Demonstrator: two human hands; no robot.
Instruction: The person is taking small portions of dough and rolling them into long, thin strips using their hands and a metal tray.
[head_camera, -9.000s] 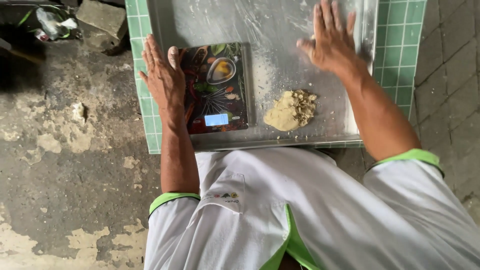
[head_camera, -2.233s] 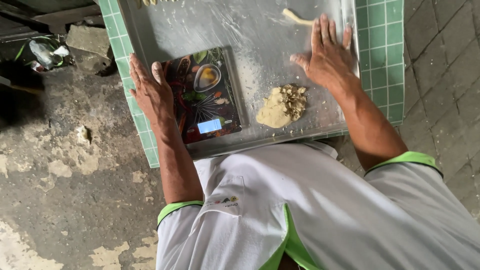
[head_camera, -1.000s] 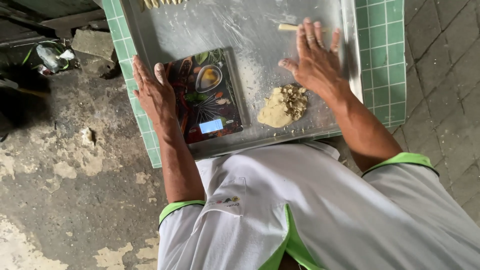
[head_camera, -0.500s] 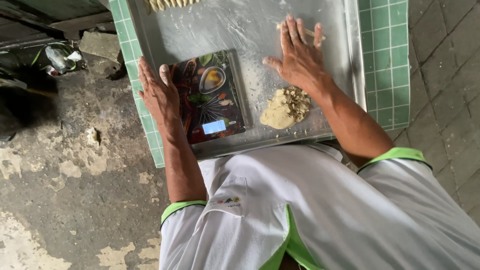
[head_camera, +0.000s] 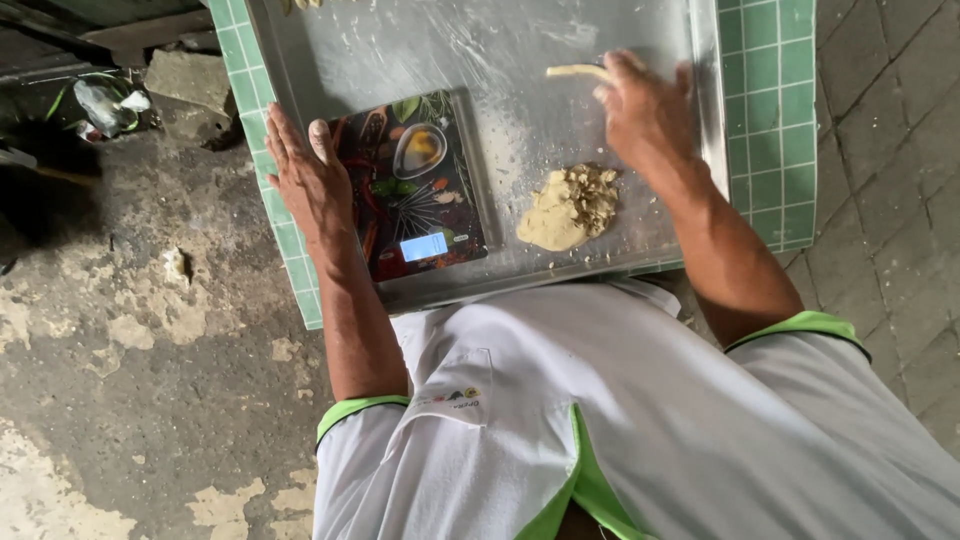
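Observation:
A floured metal tray (head_camera: 700, 110) lies on a green-tiled counter (head_camera: 775, 120). My left hand (head_camera: 310, 180) rests flat on the tray's left rim, beside a flat kitchen scale (head_camera: 410, 190) with a picture of spices on its top. My right hand (head_camera: 645, 110) lies palm down on the tray's right part, fingers over the end of a thin pale dough stick (head_camera: 572, 71). A lump of crumbly yellowish dough (head_camera: 570, 205) sits just in front of that hand, near the tray's near edge.
More dough sticks (head_camera: 303, 4) show at the tray's far left edge. A stone block (head_camera: 185, 85) and a crumpled plastic bag (head_camera: 108, 103) lie on the stained concrete floor (head_camera: 120, 330) to the left. Grey paving (head_camera: 890, 200) lies to the right.
My right hand has slid to the right across the tray over the dough stick, whose left end now shows. My left hand has stayed on the tray's rim.

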